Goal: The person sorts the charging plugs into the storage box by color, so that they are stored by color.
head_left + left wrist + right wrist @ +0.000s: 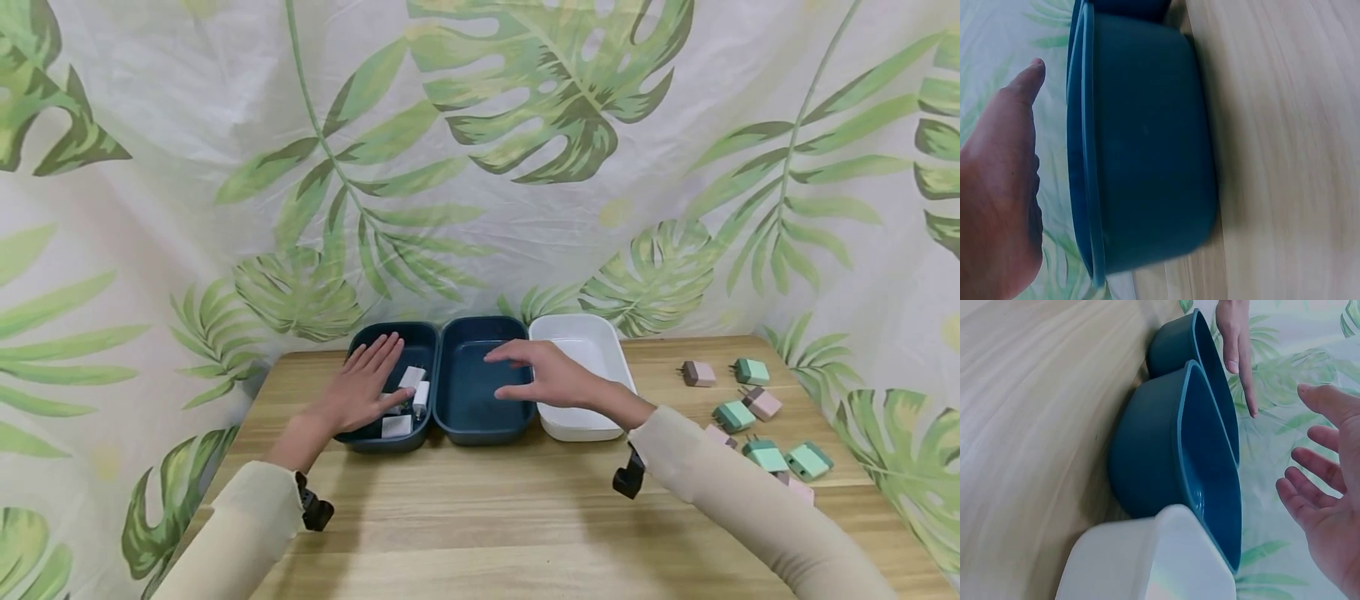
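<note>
My left hand (365, 387) hovers above the left dark blue bin (382, 444), its fingers straight and holding nothing. Inside that bin lie several white charger plugs (421, 397), partly hidden beneath the hand. My right hand (558, 375) is over the right side of the middle dark blue bin (476, 436) and the edge of the white bin (585, 429). Its fingers are loosely bent, thumb apart, with nothing between them, as the right wrist view confirms. No plugs show in the visible parts of the middle and white bins. In the left wrist view the left hand (1000, 187) stays apart from the bin's rim.
On the table's right side several green charger plugs (733, 416) and pink charger plugs (699, 373) lie scattered, some partly behind the right sleeve (727, 492). The three bins stand side by side along the back edge of the wooden table (465, 533), before a leaf-patterned cloth (525, 242).
</note>
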Tool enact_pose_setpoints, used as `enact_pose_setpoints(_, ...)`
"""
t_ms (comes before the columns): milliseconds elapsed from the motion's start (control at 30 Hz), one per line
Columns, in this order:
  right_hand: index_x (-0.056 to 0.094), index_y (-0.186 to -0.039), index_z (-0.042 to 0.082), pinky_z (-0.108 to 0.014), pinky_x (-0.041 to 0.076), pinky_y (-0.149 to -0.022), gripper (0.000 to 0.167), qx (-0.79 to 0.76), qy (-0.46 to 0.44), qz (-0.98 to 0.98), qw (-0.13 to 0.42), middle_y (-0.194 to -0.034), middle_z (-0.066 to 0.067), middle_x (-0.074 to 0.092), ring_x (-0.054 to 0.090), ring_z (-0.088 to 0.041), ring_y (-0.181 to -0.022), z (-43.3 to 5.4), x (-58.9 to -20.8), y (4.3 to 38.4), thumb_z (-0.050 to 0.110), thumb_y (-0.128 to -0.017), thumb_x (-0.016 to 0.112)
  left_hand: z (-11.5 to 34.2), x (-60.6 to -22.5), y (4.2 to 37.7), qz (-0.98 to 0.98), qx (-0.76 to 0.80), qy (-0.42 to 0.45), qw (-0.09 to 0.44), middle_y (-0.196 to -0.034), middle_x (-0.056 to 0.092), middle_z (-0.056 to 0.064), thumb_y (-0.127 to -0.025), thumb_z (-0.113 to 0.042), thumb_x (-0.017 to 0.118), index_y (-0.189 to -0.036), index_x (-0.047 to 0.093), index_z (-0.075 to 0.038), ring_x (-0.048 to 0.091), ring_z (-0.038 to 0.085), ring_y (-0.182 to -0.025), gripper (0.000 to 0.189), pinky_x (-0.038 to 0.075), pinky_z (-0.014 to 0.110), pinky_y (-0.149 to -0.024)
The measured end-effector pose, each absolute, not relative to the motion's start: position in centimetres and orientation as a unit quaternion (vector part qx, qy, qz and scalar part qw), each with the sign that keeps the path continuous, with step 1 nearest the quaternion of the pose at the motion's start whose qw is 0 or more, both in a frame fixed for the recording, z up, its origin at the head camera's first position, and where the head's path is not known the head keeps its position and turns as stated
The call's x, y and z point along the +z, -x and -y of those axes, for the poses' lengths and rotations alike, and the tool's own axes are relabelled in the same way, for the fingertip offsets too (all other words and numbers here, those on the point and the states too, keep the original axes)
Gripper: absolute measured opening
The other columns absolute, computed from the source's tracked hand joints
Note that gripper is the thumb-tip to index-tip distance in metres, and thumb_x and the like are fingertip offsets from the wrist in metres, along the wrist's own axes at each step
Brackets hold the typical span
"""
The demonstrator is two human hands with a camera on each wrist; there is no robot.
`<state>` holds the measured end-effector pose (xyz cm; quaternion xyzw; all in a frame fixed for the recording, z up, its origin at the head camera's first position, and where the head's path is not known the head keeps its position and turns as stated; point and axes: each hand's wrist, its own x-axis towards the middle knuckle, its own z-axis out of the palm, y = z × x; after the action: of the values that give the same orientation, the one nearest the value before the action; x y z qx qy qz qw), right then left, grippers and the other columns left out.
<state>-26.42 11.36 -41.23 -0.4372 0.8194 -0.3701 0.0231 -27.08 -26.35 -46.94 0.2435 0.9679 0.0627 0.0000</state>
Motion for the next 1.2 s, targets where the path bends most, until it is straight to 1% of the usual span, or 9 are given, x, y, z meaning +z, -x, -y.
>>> enact_pose_setpoints(167,0.069,-0.137,0.005,-0.048,0.058,-0.101,0.049,-0.361,0.439,-0.822,0.014,-0.140,-0.012,0.068,0.067,-0.030,-0.125,-13.3,-41.3,25.9,0.021,-0.093,0.083,25.0,-47.0,27.2,-0.966,0.067,-0.250,0.000,-0.178,0.011,0.017,-0.106,-0.063,0.048,-0.170,0.012,-0.004,0.007,0.035,-0.164,0.095,0.008,0.057,-0.131)
enact_pose_setpoints(267,0.070,-0.136,0.004,-0.049,0.059,-0.099,0.048,-0.358,0.448,-0.819,0.008,-0.138,-0.012,0.069,0.067,-0.031,-0.124,-14.4,-41.3,25.6,0.020,-0.093,0.084,24.4,-47.3,27.2,-0.964,0.073,-0.257,-0.004,-0.177,0.011,0.018,-0.106,-0.064,0.048,-0.170,0.012,-0.004,0.008,0.036,-0.164,0.095,0.009,0.058,-0.131)
enact_pose_setpoints(433,0.071,-0.135,0.002,-0.047,0.060,-0.097,0.046,-0.350,0.464,-0.814,-0.008,-0.136,-0.013,0.070,0.067,-0.031,-0.123,-16.2,-41.3,25.2,0.016,-0.093,0.083,23.3,-47.9,27.4,-0.962,0.079,-0.263,0.005,-0.179,0.005,0.013,-0.106,-0.069,0.042,-0.171,0.008,-0.007,0.004,0.033,-0.165,0.096,0.006,0.055,-0.131)
enact_pose_setpoints(633,0.071,-0.133,0.003,-0.044,0.060,-0.096,0.047,-0.341,0.469,-0.815,-0.015,-0.133,-0.011,0.072,0.068,-0.027,-0.122,-18.7,-41.9,24.6,0.015,-0.090,0.086,21.8,-48.0,27.6,-0.958,0.092,-0.271,0.003,-0.178,0.006,0.014,-0.105,-0.072,0.039,-0.171,0.009,-0.007,0.004,0.033,-0.165,0.097,0.007,0.056,-0.131)
enact_pose_setpoints(767,0.071,-0.133,0.005,-0.045,0.059,-0.096,0.047,-0.341,0.458,-0.821,-0.004,-0.133,-0.010,0.072,0.068,-0.027,-0.119,-20.5,-42.2,24.3,0.015,-0.089,0.087,20.9,-48.3,27.9,-0.958,0.084,-0.274,0.009,-0.179,0.005,0.013,-0.106,-0.070,0.040,-0.171,0.009,-0.007,0.002,0.030,-0.165,0.096,0.005,0.054,-0.132)
enact_pose_setpoints(900,0.072,-0.134,0.008,-0.046,0.059,-0.097,0.047,-0.333,0.438,-0.835,0.005,-0.134,-0.008,0.071,0.068,-0.026,-0.117,-22.4,-42.5,23.9,0.017,-0.090,0.087,20.1,-48.4,27.9,-0.957,0.085,-0.276,0.010,-0.178,0.008,0.014,-0.106,-0.067,0.043,-0.171,0.011,-0.006,0.002,0.030,-0.165,0.095,0.006,0.054,-0.132)
enact_pose_setpoints(1033,0.073,-0.133,0.010,-0.047,0.059,-0.096,0.046,-0.315,0.424,-0.849,-0.004,-0.133,-0.007,0.072,0.069,-0.027,-0.117,-24.1,-42.6,23.6,0.019,-0.090,0.087,19.6,-48.5,27.9,-0.957,0.087,-0.275,0.011,-0.178,0.007,0.014,-0.105,-0.071,0.041,-0.171,0.009,-0.007,0.002,0.031,-0.165,0.097,0.007,0.055,-0.132)
enact_pose_setpoints(1133,0.074,-0.132,0.012,-0.048,0.059,-0.096,0.046,-0.300,0.416,-0.858,-0.013,-0.133,-0.006,0.072,0.070,-0.028,-0.119,-25.3,-42.5,23.3,0.020,-0.090,0.087,19.4,-48.8,28.1,-0.959,0.084,-0.270,0.022,-0.179,0.003,0.012,-0.104,-0.075,0.036,-0.171,0.005,-0.010,0.000,0.029,-0.165,0.098,0.005,0.052,-0.132)
enact_pose_setpoints(1200,0.074,-0.133,0.015,-0.046,0.059,-0.096,0.046,-0.293,0.409,-0.864,-0.017,-0.134,-0.005,0.072,0.069,-0.027,-0.120,-26.2,-42.4,23.1,0.022,-0.089,0.088,19.2,-48.9,28.1,-0.959,0.090,-0.268,0.026,-0.179,0.003,0.013,-0.104,-0.076,0.035,-0.171,0.005,-0.010,0.000,0.029,-0.165,0.099,0.005,0.053,-0.132)
